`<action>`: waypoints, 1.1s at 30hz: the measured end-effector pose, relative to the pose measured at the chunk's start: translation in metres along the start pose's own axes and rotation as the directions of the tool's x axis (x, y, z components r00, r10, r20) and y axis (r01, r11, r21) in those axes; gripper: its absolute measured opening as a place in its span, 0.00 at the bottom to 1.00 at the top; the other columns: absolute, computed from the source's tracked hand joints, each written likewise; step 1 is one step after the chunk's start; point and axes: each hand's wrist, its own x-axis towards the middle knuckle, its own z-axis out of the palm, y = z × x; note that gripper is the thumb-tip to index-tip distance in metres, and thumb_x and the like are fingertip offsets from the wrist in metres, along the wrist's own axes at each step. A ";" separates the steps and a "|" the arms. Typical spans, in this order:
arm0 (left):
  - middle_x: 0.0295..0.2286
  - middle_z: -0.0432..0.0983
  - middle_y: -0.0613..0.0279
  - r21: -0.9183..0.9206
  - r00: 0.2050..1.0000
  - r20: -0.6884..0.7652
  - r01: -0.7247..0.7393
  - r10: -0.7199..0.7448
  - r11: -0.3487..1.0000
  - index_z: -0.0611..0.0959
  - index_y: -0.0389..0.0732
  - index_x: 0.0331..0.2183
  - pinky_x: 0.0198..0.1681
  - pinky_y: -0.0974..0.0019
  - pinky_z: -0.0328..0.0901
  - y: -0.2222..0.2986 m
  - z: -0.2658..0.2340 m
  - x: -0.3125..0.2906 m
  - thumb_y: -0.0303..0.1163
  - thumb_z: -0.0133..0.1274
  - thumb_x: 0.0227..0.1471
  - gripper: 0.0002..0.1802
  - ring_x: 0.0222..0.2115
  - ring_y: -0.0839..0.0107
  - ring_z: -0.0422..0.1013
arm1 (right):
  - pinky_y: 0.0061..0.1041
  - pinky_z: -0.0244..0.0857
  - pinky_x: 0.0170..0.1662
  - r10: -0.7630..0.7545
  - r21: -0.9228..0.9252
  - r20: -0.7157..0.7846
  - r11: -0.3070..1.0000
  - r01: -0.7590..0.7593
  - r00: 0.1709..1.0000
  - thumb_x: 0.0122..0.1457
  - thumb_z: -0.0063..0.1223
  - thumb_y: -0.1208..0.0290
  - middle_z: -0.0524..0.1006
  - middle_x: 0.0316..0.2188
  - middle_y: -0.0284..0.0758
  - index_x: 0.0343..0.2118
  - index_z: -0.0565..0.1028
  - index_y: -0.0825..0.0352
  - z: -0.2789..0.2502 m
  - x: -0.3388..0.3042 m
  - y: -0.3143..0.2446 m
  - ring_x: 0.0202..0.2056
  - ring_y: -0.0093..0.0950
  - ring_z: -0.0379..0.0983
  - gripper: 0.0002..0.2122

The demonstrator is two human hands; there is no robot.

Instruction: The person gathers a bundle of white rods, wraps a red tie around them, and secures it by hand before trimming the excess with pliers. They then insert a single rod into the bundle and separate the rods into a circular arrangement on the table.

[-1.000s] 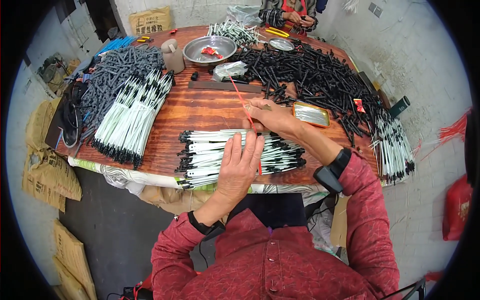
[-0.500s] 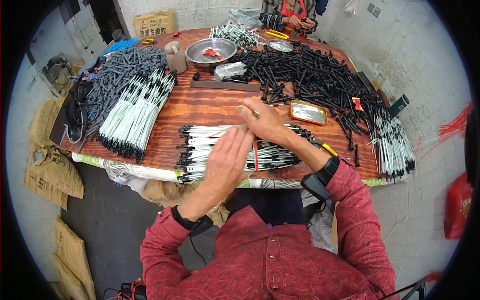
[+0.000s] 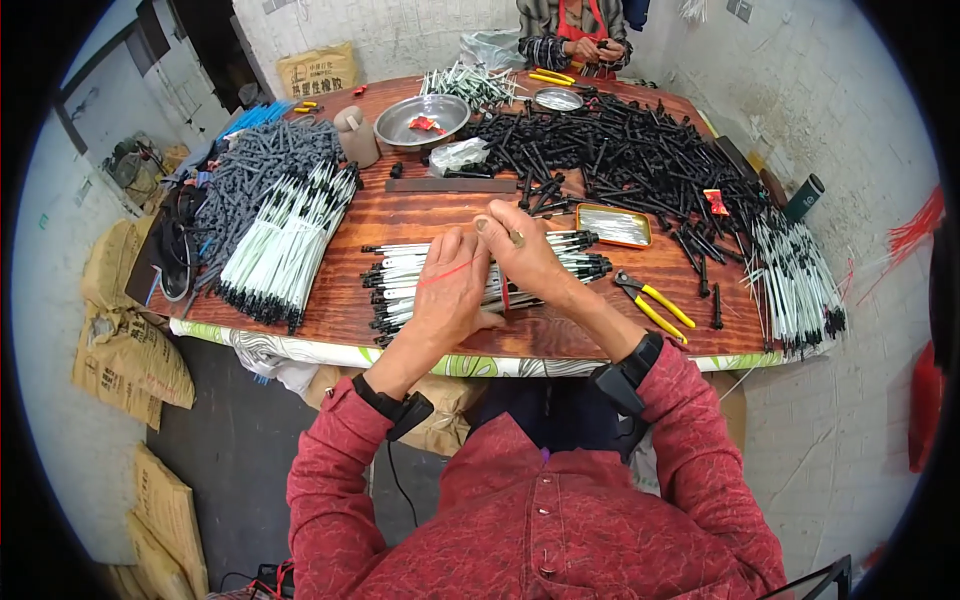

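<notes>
While the left hand (image 3: pixel 447 290) lies over a bundle of white sticks with black ends (image 3: pixel 405 262), its fingers straight and held together and its thumb spread toward the right, we see that grip released, pressed flat rather than closed. A thin red strap (image 3: pixel 504 292) runs across the bundle between the two hands, and a red strand crosses the back of the left one. The right hand (image 3: pixel 525 262) sits just beside it above the bundle, thumb raised and fingers curled; we cannot tell whether that grip has anything pinched in it. The bundle itself lies crosswise near the front edge of the tabletop (image 3: pixel 335 300), partly covered by both hands. Just right of it we find yellow-handled pliers (image 3: pixel 655 304), and beyond the right hand an open tin (image 3: pixel 628 240) of slim silvery pieces. Farther back we see a flat dark bar (image 3: pixel 452 185), a metal bowl (image 3: pixel 390 128) and a broad heap of black parts (image 3: pixel 640 150). A second white bundle (image 3: pixel 275 250) lies to the left, beside a grey heap (image 3: pixel 262 160), and more white sticks (image 3: pixel 795 285) lie at the right edge. Across from us, another person's hands (image 3: pixel 597 50) are held together.
</notes>
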 end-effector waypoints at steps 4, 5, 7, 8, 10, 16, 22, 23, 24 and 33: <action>0.38 0.76 0.58 -0.190 0.994 0.025 0.107 -0.104 0.976 0.78 0.37 0.43 0.45 0.56 0.62 -0.003 0.004 0.008 0.57 0.74 0.26 0.46 0.42 0.58 0.67 | 0.25 0.57 0.31 0.103 0.149 0.043 0.983 -0.108 0.994 0.71 0.48 0.63 0.61 0.24 0.26 0.28 0.64 0.66 -0.002 0.002 0.002 0.28 0.18 0.56 0.15; 0.38 0.76 0.58 -0.192 0.995 0.026 0.104 -0.101 0.976 0.78 0.37 0.43 0.45 0.56 0.62 -0.003 0.003 0.010 0.57 0.74 0.26 0.46 0.42 0.58 0.67 | 0.25 0.57 0.31 0.141 0.210 0.068 0.966 -0.152 0.988 0.71 0.48 0.63 0.61 0.24 0.25 0.28 0.65 0.65 -0.004 0.004 0.002 0.28 0.17 0.56 0.15; 0.40 0.78 0.58 -0.191 0.973 0.173 0.184 -0.151 0.964 0.79 0.38 0.46 0.48 0.54 0.63 -0.004 0.001 0.013 0.59 0.73 0.30 0.46 0.46 0.56 0.68 | 0.26 0.59 0.33 0.206 0.208 0.082 0.953 -0.219 0.975 0.70 0.49 0.63 0.64 0.26 0.26 0.30 0.66 0.66 -0.008 0.006 0.001 0.29 0.17 0.58 0.14; 0.41 0.79 0.58 -0.188 0.954 0.245 0.222 -0.174 0.957 0.79 0.39 0.48 0.49 0.53 0.63 -0.003 0.001 0.014 0.59 0.72 0.31 0.46 0.48 0.55 0.69 | 0.27 0.61 0.35 0.269 0.206 0.099 0.936 -0.284 0.958 0.70 0.49 0.62 0.67 0.27 0.27 0.31 0.68 0.67 -0.011 0.007 0.001 0.31 0.18 0.60 0.14; 0.41 0.80 0.59 -0.169 0.952 0.243 0.233 -0.188 0.958 0.80 0.40 0.48 0.48 0.53 0.63 -0.002 0.003 0.013 0.59 0.72 0.32 0.45 0.47 0.55 0.69 | 0.28 0.63 0.37 0.335 0.199 0.113 0.915 -0.351 0.936 0.69 0.50 0.62 0.70 0.29 0.28 0.33 0.69 0.68 -0.013 0.012 -0.002 0.32 0.18 0.62 0.14; 0.36 0.80 0.65 -0.167 0.989 -0.003 0.148 -0.150 0.975 0.81 0.44 0.42 0.44 0.57 0.63 -0.003 0.017 0.005 0.57 0.73 0.28 0.40 0.39 0.60 0.69 | 0.29 0.69 0.42 0.219 -0.077 0.259 0.976 -0.206 0.941 0.64 0.58 0.59 0.78 0.35 0.37 0.39 0.73 0.70 -0.033 0.029 -0.012 0.39 0.26 0.75 0.16; 0.35 0.79 0.65 -0.206 0.988 -0.079 0.117 -0.136 0.972 0.81 0.44 0.40 0.44 0.57 0.63 -0.006 0.023 0.002 0.55 0.74 0.27 0.38 0.39 0.60 0.70 | 0.37 0.72 0.42 0.232 -0.640 0.585 0.721 0.266 0.777 0.59 0.63 0.61 0.81 0.35 0.50 0.41 0.74 0.72 -0.069 0.030 -0.052 0.42 0.42 0.81 0.18; 0.34 0.79 0.65 -0.211 0.987 -0.063 0.132 -0.148 0.968 0.80 0.44 0.39 0.44 0.56 0.63 -0.005 0.021 0.003 0.55 0.74 0.27 0.38 0.39 0.60 0.70 | 0.38 0.72 0.42 0.283 -0.701 0.593 0.641 0.312 0.754 0.58 0.63 0.61 0.81 0.34 0.51 0.40 0.75 0.72 -0.070 0.026 -0.058 0.41 0.44 0.80 0.17; 0.34 0.79 0.65 -0.212 0.986 -0.047 0.146 -0.160 0.966 0.80 0.44 0.39 0.44 0.56 0.63 -0.007 0.019 0.003 0.54 0.74 0.27 0.37 0.39 0.60 0.70 | 0.40 0.72 0.41 0.329 -0.749 0.597 0.557 0.360 0.732 0.58 0.63 0.61 0.81 0.33 0.52 0.39 0.76 0.72 -0.069 0.024 -0.063 0.40 0.46 0.80 0.17; 0.33 0.78 0.66 -0.206 0.982 -0.020 0.179 -0.187 0.962 0.80 0.45 0.39 0.44 0.56 0.62 -0.006 0.016 0.000 0.54 0.75 0.27 0.37 0.39 0.61 0.69 | 0.36 0.71 0.42 0.220 -0.499 0.702 0.831 0.247 0.678 0.61 0.59 0.64 0.81 0.33 0.47 0.35 0.80 0.70 -0.076 0.029 -0.065 0.37 0.41 0.79 0.12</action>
